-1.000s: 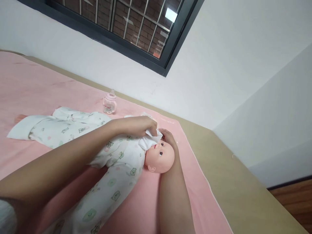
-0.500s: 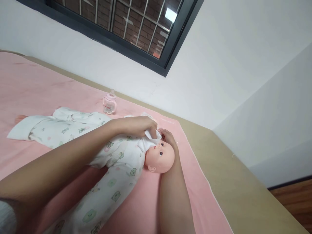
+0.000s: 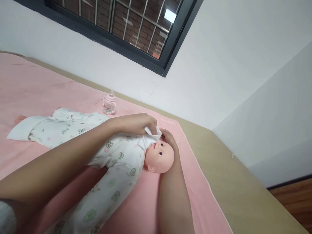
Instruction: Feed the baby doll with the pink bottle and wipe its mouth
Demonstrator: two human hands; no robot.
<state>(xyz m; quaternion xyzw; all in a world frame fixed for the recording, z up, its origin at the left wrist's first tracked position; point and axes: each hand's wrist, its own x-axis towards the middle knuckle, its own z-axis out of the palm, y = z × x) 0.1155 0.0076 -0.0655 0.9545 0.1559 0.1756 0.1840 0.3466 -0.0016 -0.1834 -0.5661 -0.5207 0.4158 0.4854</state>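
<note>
Doll [image 3: 129, 149] on its back on the mat [image 3: 151, 198], head [image 3: 162, 159] nestled against the right hand [image 3: 168, 138], feet well off to the left of both hands. Left hand [image 3: 141, 123] pinches a white cloth [image 3: 147, 141] at the doll's chin, fingertips closed on it. Right hand cups the far side of the head, fingers curved, tips just beside the cloth; palm side hidden, can't tell if it grips. Room: the two hands almost meet, only the cloth between. Left forearm [image 3: 73, 152] crosses over the doll's body, one sleeve [image 3: 109, 195] runs nearer the camera between the arms. Mat edge passes near the right hand and runs down right of the right forearm [image 3: 174, 195]; past that edge, a broad stretch of worktop [image 3: 234, 188] reaches the wall [image 3: 195, 97]. Beyond the left hand it's tighter: narrow band of mat, thin strip of worktop, wall. Bottle [image 3: 109, 104] stands upright on the mat, beyond and left of the left hand, apart from it. Window [image 3: 136, 27] is above both hands. Count: 1 doll, 1 cloth, 1 bottle, 1 mat, 1 window, 2 hands.
</note>
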